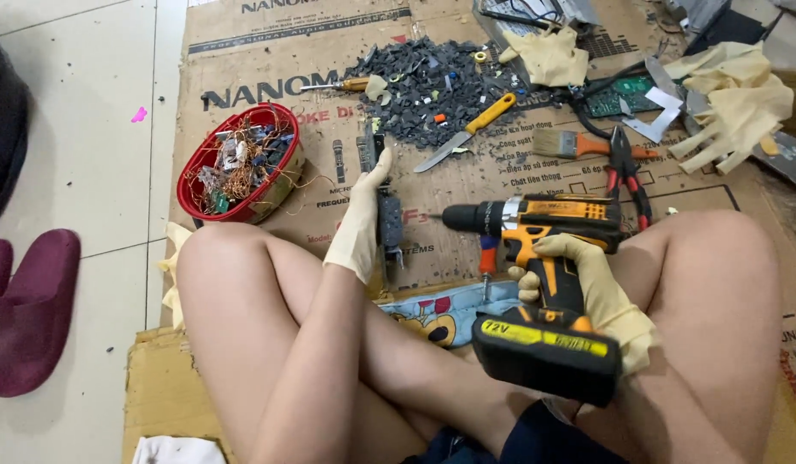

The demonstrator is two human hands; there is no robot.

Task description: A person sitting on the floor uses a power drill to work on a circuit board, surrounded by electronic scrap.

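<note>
- The right hand (587, 279), gloved, has its fingers wrapped around the grip of an orange and black cordless drill (535, 258); it looks heavy at the battery end, so the grip is the place to hold.
- The left hand (359, 223), also gloved, holds a narrow dark electronic part (387, 219) upright on the cardboard (269, 60); it looks rigid, light, with sharp edges.
- A red bowl (190, 185) of copper wire sits nearby.

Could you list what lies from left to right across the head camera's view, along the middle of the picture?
Dark red slipper → red round bowl of copper wire scraps → gloved left hand on a dark grey electronic part → orange-and-black cordless drill held in the gloved right hand.
</note>
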